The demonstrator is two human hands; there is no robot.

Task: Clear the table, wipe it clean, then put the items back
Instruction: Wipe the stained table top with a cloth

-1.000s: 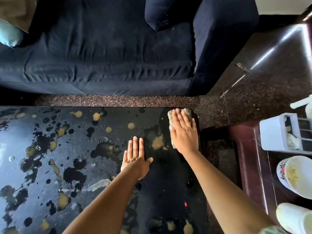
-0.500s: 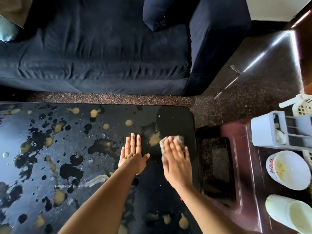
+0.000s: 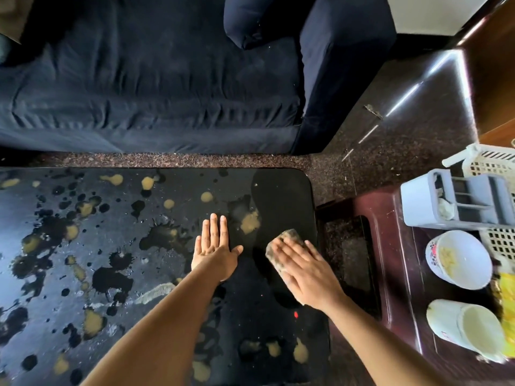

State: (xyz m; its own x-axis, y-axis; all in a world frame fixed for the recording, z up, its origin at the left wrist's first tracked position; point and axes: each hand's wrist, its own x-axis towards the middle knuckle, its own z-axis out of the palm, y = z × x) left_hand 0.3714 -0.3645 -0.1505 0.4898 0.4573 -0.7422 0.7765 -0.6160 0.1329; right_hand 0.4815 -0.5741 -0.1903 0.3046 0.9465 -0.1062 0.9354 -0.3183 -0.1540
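A black glossy table fills the lower left, spattered with yellowish and dark blotches. A darker wiped streak runs down its right end. My right hand presses flat, fingers straight, on a tan cloth near the table's right edge; most of the cloth is hidden under the palm. My left hand lies flat on the table just left of it, fingers together, holding nothing. A yellowish smear sits between and above the two hands.
A dark blue sofa runs along the far side of the table. At the right a dark red stool carries a grey caddy, two white cups and a white basket. Speckled floor lies between.
My right hand has dragged the cloth from the table's far right corner toward me, leaving a dark clean streak. My left hand has stayed flat in place.
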